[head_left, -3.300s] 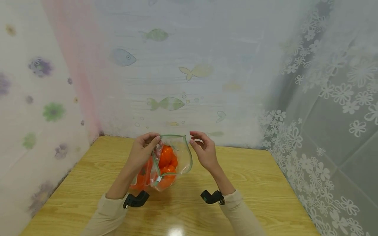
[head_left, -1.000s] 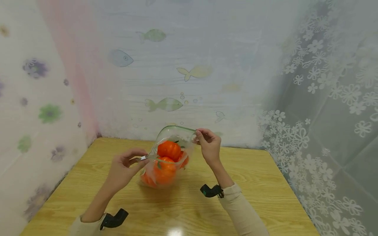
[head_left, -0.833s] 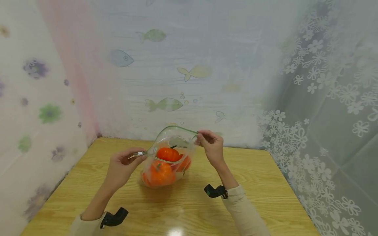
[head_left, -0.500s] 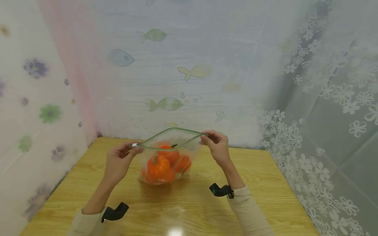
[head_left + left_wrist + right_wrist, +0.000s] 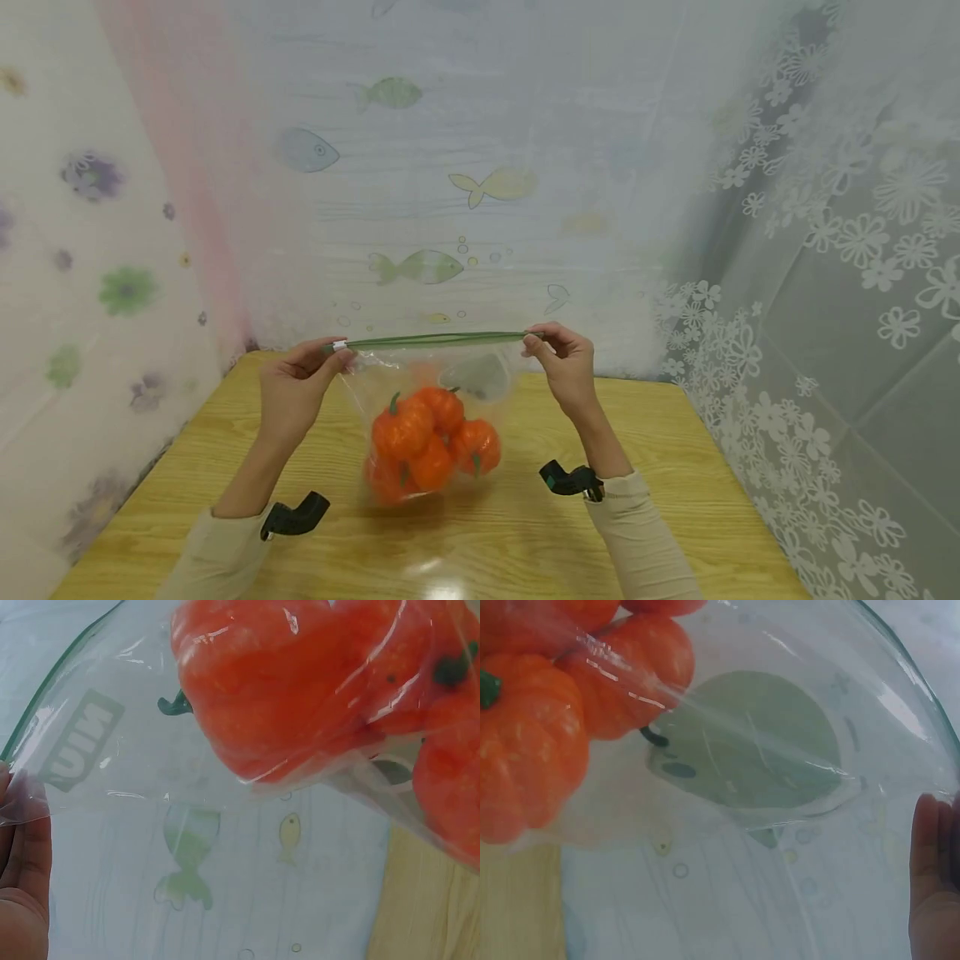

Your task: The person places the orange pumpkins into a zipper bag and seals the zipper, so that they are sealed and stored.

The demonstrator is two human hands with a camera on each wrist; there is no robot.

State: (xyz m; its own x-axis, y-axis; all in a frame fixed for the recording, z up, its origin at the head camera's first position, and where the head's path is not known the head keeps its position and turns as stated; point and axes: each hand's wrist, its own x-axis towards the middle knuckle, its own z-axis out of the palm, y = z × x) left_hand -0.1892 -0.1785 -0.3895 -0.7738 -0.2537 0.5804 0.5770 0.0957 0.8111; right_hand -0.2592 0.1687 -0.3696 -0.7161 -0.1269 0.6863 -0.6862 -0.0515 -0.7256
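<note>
A clear zip bag [image 5: 360, 383] with a green zip strip [image 5: 435, 339] hangs upright between my hands. My left hand [image 5: 291, 396] pinches its left top corner, beside the white slider [image 5: 340, 345]. The right top corner is pinched by my right hand [image 5: 567, 367]. Inside the bag's lower part lie several shiny orange, ribbed vegetables [image 5: 405, 429] with green stems, like small pumpkins or bell peppers. The strip looks nearly straight, its two edges close together. In the wrist views, parts of the left hand [image 5: 26, 862] and right hand [image 5: 934, 877] show at the bag's corners.
A wooden table [image 5: 495, 542] lies beneath the bag. Behind it hangs a pale curtain with fish prints [image 5: 427, 267]. Flowered sheets close off the left side [image 5: 112, 350] and right side [image 5: 847, 375]. Each wrist carries a black camera mount [image 5: 296, 514].
Earlier the right hand was off the bag; it then took the right corner. Both hands moved apart, pulling the gaping mouth nearly straight. The left hand moved to the slider corner.
</note>
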